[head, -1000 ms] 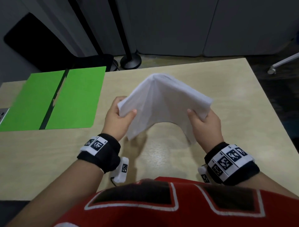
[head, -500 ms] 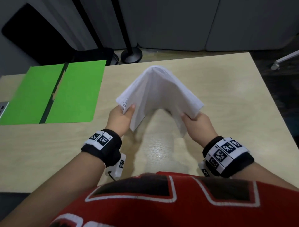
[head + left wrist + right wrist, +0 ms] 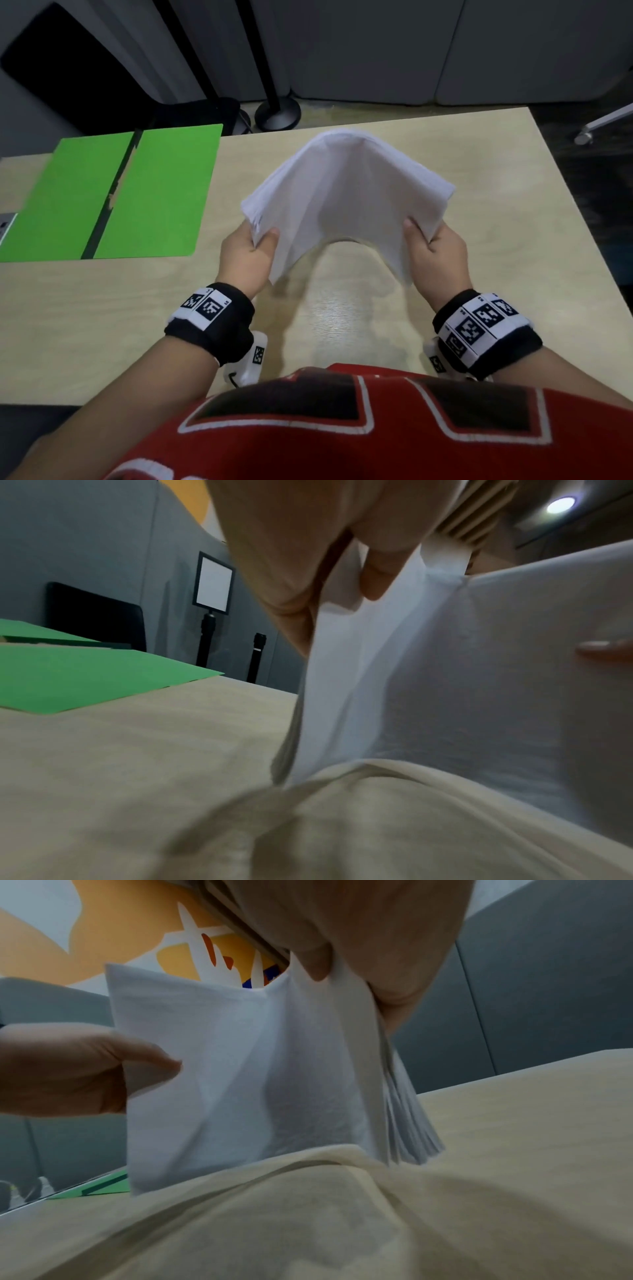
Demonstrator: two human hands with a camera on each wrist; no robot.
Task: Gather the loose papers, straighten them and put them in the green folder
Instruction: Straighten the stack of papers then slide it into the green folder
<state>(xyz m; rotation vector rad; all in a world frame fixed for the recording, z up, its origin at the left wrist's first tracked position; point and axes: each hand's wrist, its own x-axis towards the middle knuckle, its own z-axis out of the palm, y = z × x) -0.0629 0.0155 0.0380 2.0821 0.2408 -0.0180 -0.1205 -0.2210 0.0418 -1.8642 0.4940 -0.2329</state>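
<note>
At the bottom of the head view you see your red shirt [image 3: 342,428] with black and white markings, and above it your two forearms, each with one black wristband [image 3: 212,318] that carries white coded tags. The worktop [image 3: 102,325] is one pale wooden surface that fills the middle of the frame; it shines a little between your wrists.

Your left hand [image 3: 245,255] holds the left edge of the papers [image 3: 346,198], with the thumb on top and the fingers [image 3: 377,580] curled under the sheets. Your right hand [image 3: 436,251] pinches the right edge in the same way, thumb on top. The papers are one white stack, bent upward into an arch in the centre of the frame; the lower corners hang close to the worktop, but I cannot tell if they touch it. In the right wrist view the sheet edges fan apart a little under your hand.

At the left of the frame lies one green folder [image 3: 157,192], open flat on the worktop with a dark spine in the middle, well apart from the papers.

Beyond the far edge, in the upper part of the frame, there are grey partition panels [image 3: 359,51], one black pole with a round base [image 3: 277,114], and one dark chair back [image 3: 68,75] at the upper left. A grey chair leg [image 3: 603,125] shows at the upper right.
</note>
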